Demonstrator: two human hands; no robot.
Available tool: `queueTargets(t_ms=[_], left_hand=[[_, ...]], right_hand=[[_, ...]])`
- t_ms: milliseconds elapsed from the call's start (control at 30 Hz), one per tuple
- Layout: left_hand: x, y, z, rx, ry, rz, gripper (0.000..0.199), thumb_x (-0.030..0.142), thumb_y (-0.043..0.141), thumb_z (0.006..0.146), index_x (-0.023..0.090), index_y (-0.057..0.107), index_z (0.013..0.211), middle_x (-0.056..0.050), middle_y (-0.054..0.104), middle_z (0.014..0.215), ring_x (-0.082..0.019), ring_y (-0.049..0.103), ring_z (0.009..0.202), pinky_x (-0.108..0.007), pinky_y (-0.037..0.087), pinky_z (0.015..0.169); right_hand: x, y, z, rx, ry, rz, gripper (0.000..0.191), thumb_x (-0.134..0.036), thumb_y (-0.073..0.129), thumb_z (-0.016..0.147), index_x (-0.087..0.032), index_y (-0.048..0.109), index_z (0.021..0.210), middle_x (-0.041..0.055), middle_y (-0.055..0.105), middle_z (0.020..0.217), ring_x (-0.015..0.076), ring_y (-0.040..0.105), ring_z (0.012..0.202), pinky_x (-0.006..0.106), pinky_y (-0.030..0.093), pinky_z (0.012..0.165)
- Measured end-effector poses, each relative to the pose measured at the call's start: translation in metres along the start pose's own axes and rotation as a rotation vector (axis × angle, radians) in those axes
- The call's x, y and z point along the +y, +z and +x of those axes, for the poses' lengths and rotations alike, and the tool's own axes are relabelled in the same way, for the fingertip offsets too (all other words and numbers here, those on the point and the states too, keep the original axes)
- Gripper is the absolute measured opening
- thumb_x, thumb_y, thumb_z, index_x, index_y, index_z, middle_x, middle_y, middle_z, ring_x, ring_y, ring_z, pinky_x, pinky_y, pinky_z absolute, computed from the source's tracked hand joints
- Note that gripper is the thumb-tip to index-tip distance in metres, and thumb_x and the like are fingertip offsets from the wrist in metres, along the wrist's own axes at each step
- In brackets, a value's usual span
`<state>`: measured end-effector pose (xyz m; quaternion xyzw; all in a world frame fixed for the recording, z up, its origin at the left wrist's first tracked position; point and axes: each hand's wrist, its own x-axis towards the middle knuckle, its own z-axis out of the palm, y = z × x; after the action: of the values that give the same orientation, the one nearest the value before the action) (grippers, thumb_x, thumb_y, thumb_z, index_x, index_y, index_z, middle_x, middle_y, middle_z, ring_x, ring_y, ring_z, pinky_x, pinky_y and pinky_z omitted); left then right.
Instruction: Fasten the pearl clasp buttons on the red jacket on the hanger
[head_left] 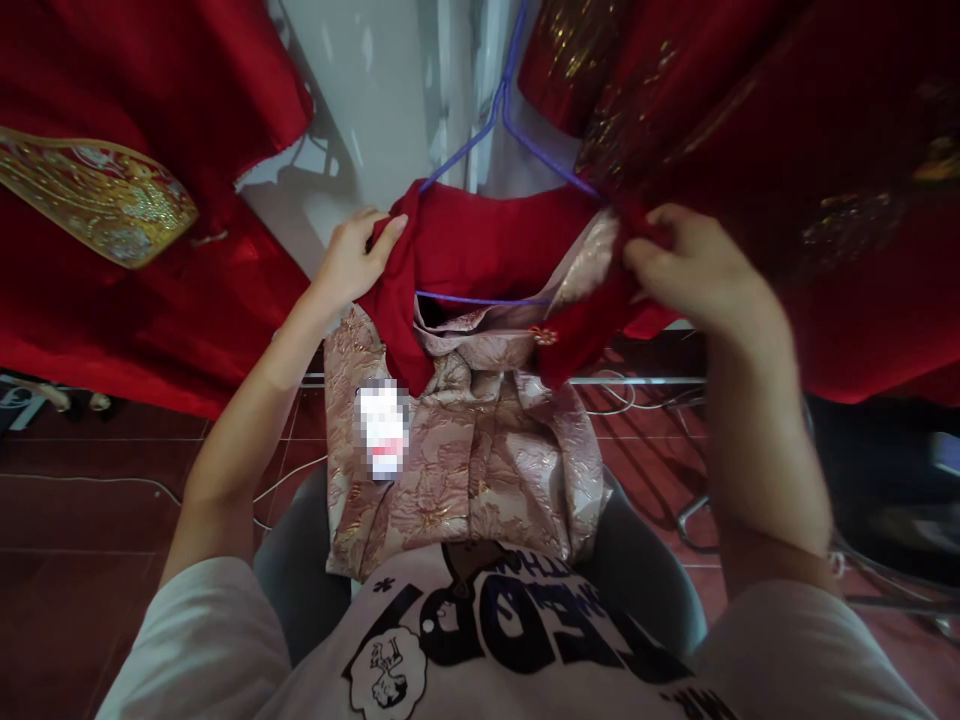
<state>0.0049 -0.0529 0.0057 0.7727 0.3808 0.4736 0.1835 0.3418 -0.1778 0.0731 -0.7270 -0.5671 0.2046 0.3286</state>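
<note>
A purple wire hanger (501, 92) hangs before me with red cloth (487, 238) over its shoulders. My left hand (358, 255) is closed on the left edge of this red cloth, thumb on top. At the other shoulder, my right hand (686, 262) pinches the cloth's right side and is slightly blurred. Below, a pink-gold brocade garment (450, 460) spreads over my lap, joined to or overlapped by the red cloth; I cannot tell which. A small red knot-like fastener (543, 336) shows near the right front edge. A pixelated white rectangle (384, 430) lies on the brocade.
Red garments with gold embroidery hang at the left (127, 200) and at the right (750, 150). A pale wall panel (382, 90) stands behind the hanger. Thin white cables (90, 478) run across the red tiled floor (97, 540). Dark objects stand at the lower right.
</note>
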Motion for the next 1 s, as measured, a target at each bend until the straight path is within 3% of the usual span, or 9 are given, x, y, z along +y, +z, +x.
queueTargets(t_ms=[33, 167, 267, 333, 433, 600, 700, 833, 1000], left_hand=[[0.000, 0.001, 0.000, 0.014, -0.003, -0.018, 0.043, 0.058, 0.074, 0.092, 0.023, 0.058, 0.072, -0.002, 0.043, 0.067, -0.025, 0.060, 0.081, -0.042, 0.053, 0.089], [-0.001, -0.001, 0.000, 0.036, -0.022, -0.023, 0.042, 0.058, 0.076, 0.090, 0.024, 0.060, 0.073, -0.002, 0.043, 0.067, -0.027, 0.061, 0.084, -0.043, 0.053, 0.091], [-0.004, -0.005, 0.000, 0.049, -0.024, 0.017, 0.046, 0.062, 0.073, 0.091, 0.024, 0.059, 0.070, -0.004, 0.048, 0.070, -0.028, 0.061, 0.089, -0.044, 0.052, 0.094], [-0.006, -0.007, -0.001, 0.104, 0.004, 0.056, 0.047, 0.065, 0.072, 0.091, 0.023, 0.060, 0.072, -0.006, 0.054, 0.080, -0.029, 0.061, 0.100, -0.045, 0.051, 0.098], [-0.003, -0.008, -0.009, 0.233, 0.059, 0.101, 0.044, 0.066, 0.070, 0.092, 0.025, 0.063, 0.081, -0.009, 0.059, 0.098, -0.029, 0.057, 0.116, -0.044, 0.050, 0.102], [0.008, 0.001, -0.038, 0.275, -0.022, 0.054, 0.047, 0.072, 0.072, 0.088, 0.027, 0.061, 0.095, -0.005, 0.060, 0.092, -0.027, 0.063, 0.103, -0.041, 0.055, 0.089], [0.018, 0.011, -0.049, 0.315, -0.036, 0.034, 0.049, 0.072, 0.072, 0.088, 0.028, 0.059, 0.105, -0.004, 0.063, 0.091, -0.025, 0.067, 0.094, -0.040, 0.057, 0.084], [0.040, 0.027, -0.048, 0.291, -0.007, 0.051, 0.039, 0.065, 0.066, 0.096, 0.028, 0.060, 0.106, -0.004, 0.064, 0.090, -0.023, 0.068, 0.090, -0.039, 0.057, 0.082], [0.062, 0.064, -0.042, 0.072, 0.071, 0.031, 0.021, 0.040, 0.072, 0.097, 0.025, 0.061, 0.106, -0.003, 0.067, 0.091, -0.019, 0.068, 0.086, -0.034, 0.057, 0.082]], right_hand=[[0.000, 0.013, 0.008, -0.036, -0.038, 0.076, 0.017, -0.009, 0.056, 0.090, -0.023, 0.049, 0.082, -0.0003, 0.055, 0.066, 0.0155, 0.056, 0.058, 0.036, 0.051, 0.065], [-0.001, 0.067, 0.027, -0.126, -0.425, 0.266, 0.019, -0.021, 0.070, 0.087, -0.023, 0.051, 0.084, 0.0016, 0.059, 0.079, 0.0219, 0.064, 0.087, 0.042, 0.059, 0.088], [0.005, 0.089, 0.029, -0.205, -0.509, 0.353, 0.018, -0.030, 0.072, 0.086, -0.024, 0.056, 0.092, 0.0019, 0.063, 0.083, 0.0240, 0.066, 0.092, 0.043, 0.061, 0.086], [0.015, 0.088, 0.027, -0.203, -0.496, 0.369, 0.020, -0.033, 0.072, 0.086, -0.025, 0.057, 0.094, 0.0013, 0.063, 0.083, 0.0228, 0.067, 0.086, 0.042, 0.062, 0.079], [0.035, 0.066, 0.023, -0.050, -0.454, 0.324, 0.018, -0.036, 0.069, 0.087, -0.025, 0.057, 0.095, 0.0013, 0.063, 0.081, 0.0209, 0.065, 0.078, 0.042, 0.060, 0.076], [0.062, 0.026, 0.019, 0.204, -0.432, 0.267, 0.017, -0.035, 0.070, 0.087, -0.027, 0.058, 0.095, 0.0058, 0.064, 0.089, 0.0240, 0.065, 0.090, 0.041, 0.058, 0.083], [0.062, 0.023, 0.022, 0.112, -0.412, 0.320, 0.013, -0.035, 0.065, 0.090, -0.027, 0.056, 0.093, 0.0043, 0.059, 0.079, 0.0223, 0.061, 0.083, 0.038, 0.055, 0.074], [0.036, 0.047, 0.025, -0.159, -0.413, 0.385, 0.015, -0.030, 0.064, 0.085, -0.026, 0.051, 0.091, -0.0026, 0.049, 0.070, 0.0134, 0.045, 0.061, 0.030, 0.046, 0.061], [-0.008, 0.088, 0.014, -0.249, -0.560, 0.428, 0.021, -0.040, 0.067, 0.090, -0.027, 0.053, 0.097, -0.0020, 0.051, 0.076, 0.0154, 0.056, 0.072, 0.033, 0.056, 0.074]])
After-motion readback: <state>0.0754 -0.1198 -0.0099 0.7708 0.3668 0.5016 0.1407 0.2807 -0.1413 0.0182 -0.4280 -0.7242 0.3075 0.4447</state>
